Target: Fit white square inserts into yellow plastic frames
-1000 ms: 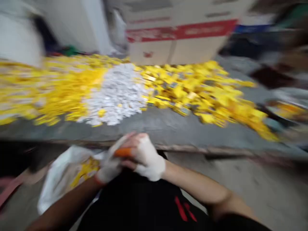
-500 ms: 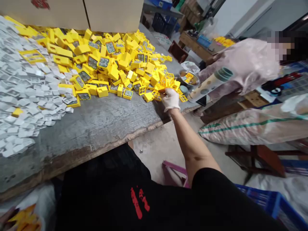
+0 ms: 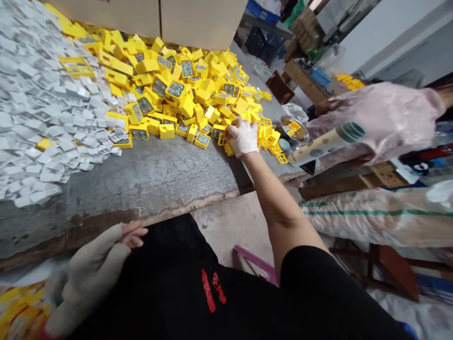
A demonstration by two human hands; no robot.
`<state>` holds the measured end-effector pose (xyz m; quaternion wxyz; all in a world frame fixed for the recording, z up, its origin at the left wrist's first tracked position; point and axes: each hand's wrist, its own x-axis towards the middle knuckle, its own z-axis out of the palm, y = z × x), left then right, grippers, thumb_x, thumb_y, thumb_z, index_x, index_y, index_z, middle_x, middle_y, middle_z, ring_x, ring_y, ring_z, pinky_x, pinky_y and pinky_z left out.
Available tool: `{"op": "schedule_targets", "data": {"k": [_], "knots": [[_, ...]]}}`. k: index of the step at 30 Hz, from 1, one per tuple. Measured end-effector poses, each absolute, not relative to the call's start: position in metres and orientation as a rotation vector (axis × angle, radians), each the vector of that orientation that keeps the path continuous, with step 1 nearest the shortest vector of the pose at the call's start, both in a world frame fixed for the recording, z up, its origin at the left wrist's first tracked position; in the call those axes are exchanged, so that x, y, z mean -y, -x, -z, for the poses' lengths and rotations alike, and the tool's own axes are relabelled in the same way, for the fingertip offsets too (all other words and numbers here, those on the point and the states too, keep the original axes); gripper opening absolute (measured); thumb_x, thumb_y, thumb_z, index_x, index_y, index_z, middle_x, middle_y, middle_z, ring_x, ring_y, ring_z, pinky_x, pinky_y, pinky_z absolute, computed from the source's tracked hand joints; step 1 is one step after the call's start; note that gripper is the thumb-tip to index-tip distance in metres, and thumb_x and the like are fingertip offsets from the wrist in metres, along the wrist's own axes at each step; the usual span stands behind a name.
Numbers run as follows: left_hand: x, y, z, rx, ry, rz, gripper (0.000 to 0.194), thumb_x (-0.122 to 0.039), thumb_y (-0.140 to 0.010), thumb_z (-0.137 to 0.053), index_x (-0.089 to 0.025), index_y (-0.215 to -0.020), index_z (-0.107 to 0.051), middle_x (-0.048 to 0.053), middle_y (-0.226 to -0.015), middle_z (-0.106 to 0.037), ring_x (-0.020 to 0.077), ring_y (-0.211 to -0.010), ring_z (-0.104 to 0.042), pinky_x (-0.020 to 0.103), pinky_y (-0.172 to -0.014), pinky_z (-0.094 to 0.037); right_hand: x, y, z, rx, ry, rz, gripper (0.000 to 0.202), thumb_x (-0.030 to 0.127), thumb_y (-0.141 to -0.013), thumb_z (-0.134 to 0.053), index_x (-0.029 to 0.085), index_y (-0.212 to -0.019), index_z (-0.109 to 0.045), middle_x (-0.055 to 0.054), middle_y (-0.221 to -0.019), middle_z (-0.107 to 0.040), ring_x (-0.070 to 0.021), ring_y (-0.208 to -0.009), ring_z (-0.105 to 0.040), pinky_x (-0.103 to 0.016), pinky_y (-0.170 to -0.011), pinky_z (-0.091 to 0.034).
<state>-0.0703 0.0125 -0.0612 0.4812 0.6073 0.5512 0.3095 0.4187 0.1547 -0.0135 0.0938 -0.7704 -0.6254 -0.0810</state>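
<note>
My right hand (image 3: pixel 244 137), in a white glove with bare fingertips, reaches to the front edge of a pile of yellow plastic blocks (image 3: pixel 205 89). Its fingers curl down among the pieces, and what they pinch is hidden. A yellow block (image 3: pixel 229 149) shows just below it, and small yellow window frames (image 3: pixel 281 158) lie to its right. My left hand (image 3: pixel 102 267), in a greyish fingerless glove, hovers by the table's front edge above my lap. Its fingers extend loosely, with nothing visible in them. Some yellow blocks have grey speckled faces.
White plastic pieces (image 3: pixel 67 108) cover the left of the grey table (image 3: pixel 170 165). A cardboard box (image 3: pixel 198 21) stands behind. At right are a metal bowl (image 3: pixel 302 134), a patterned tube (image 3: pixel 325 144), a co-worker (image 3: pixel 382 118) and a large sack (image 3: pixel 382 215). Below is a purple stool (image 3: pixel 255 264).
My right hand has shifted left along the pile, off the window frames. My left hand has risen from the yellow pieces at lower left toward the table edge. The view has turned slightly.
</note>
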Motion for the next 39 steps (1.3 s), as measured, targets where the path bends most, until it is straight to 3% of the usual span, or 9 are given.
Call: {"op": "schedule_targets", "data": {"k": [3,7,11,14,16,20,31,36,39], "knots": [[-0.023,0.03,0.041,-1.225,-1.152,-0.735,0.036,-0.056,-0.101,-0.084,-0.027,-0.12,-0.093,0.012,-0.113,-0.091,0.0312,-0.097,-0.086,0.044,-0.091,-0.073,-0.143,-0.39,0.004,1.907,2.137,0.266,0.012,0.025,-0.108,-0.069,0.023,-0.1,-0.078,-0.016,-0.126,-0.083,-0.0349,-0.12,-0.067,-0.054,-0.106,-0.046],[-0.035,0.001,0.035,-0.807,-0.783,-0.785,0.066,-0.051,-0.094,-0.097,-0.028,-0.153,-0.08,0.019,-0.159,-0.077,0.037,-0.136,-0.079,0.04,-0.099,-0.07,-0.104,-0.297,0.003,2.384,1.544,0.198,0.012,0.026,-0.107,-0.068,0.027,-0.099,-0.077,-0.008,-0.093,-0.081,-0.03,-0.097,-0.069,-0.047,-0.091,-0.042],[-0.029,0.017,0.045,-0.698,-0.738,-0.918,0.062,-0.05,-0.092,-0.099,-0.021,-0.144,-0.083,0.016,-0.128,-0.085,0.0286,-0.111,-0.081,0.035,-0.09,-0.067,-0.076,-0.219,0.002,2.663,0.95,-0.083,0.025,0.029,-0.115,-0.058,0.024,-0.102,-0.079,-0.005,-0.088,-0.08,-0.0236,-0.086,-0.069,-0.044,-0.085,-0.041],[-0.013,0.045,0.044,-0.767,-0.698,-1.023,0.058,-0.053,-0.088,-0.102,-0.021,-0.134,-0.086,0.01,-0.103,-0.081,0.0208,-0.085,-0.072,0.028,-0.067,-0.061,-0.107,-0.18,-0.003,2.711,0.859,-0.447,0.033,0.041,-0.12,-0.056,0.025,-0.113,-0.083,-0.006,-0.102,-0.084,-0.0248,-0.098,-0.074,-0.043,-0.094,-0.05],[-0.004,0.059,0.039,-0.857,-0.599,-1.105,0.059,-0.055,-0.082,-0.105,-0.021,-0.127,-0.086,0.008,-0.099,-0.078,0.0209,-0.083,-0.072,0.027,-0.063,-0.06,-0.147,-0.153,-0.005,2.666,1.041,-0.441,0.038,0.05,-0.119,-0.058,0.026,-0.137,-0.082,-0.012,-0.133,-0.084,-0.032,-0.124,-0.074,-0.049,-0.107,-0.054],[-0.002,0.069,0.027,-1.02,-0.408,-1.189,0.054,-0.05,-0.078,-0.107,-0.018,-0.115,-0.083,0.009,-0.107,-0.078,0.0229,-0.084,-0.074,0.028,-0.06,-0.061,-0.217,-0.099,0.0,2.655,1.422,-0.084,0.07,0.06,-0.11,-0.073,0.033,-0.174,-0.06,-0.016,-0.189,-0.048,-0.054,-0.168,-0.041,-0.075,-0.124,-0.045],[-0.042,0.044,0.007,-1.123,-0.407,-1.119,0.025,-0.022,-0.098,-0.08,-0.018,-0.122,-0.074,0.01,-0.119,-0.077,0.0224,-0.092,-0.078,0.031,-0.075,-0.064,-0.173,-0.191,0.041,2.787,1.513,-0.045,0.073,0.071,-0.111,-0.068,0.038,-0.175,-0.061,-0.015,-0.189,-0.049,-0.0558,-0.166,-0.04,-0.075,-0.117,-0.047],[-0.041,0.016,0.015,-1.13,-0.453,-0.976,0.021,-0.024,-0.105,-0.073,-0.017,-0.125,-0.073,0.01,-0.112,-0.078,0.0226,-0.09,-0.078,0.031,-0.073,-0.064,-0.157,-0.266,0.055,2.669,1.378,-0.116,0.089,0.094,-0.103,-0.06,0.036,-0.171,-0.067,-0.016,-0.182,-0.059,-0.0519,-0.159,-0.051,-0.071,-0.119,-0.048],[-0.036,0.009,0.029,-1.098,-0.488,-0.954,0.03,-0.032,-0.107,-0.075,-0.017,-0.133,-0.077,0.012,-0.116,-0.078,0.022,-0.087,-0.075,0.028,-0.064,-0.06,-0.139,-0.305,0.054,2.355,1.363,-0.198,0.075,0.086,-0.107,-0.061,0.031,-0.154,-0.081,-0.015,-0.165,-0.073,-0.0445,-0.147,-0.066,-0.068,-0.118,-0.054]]}}
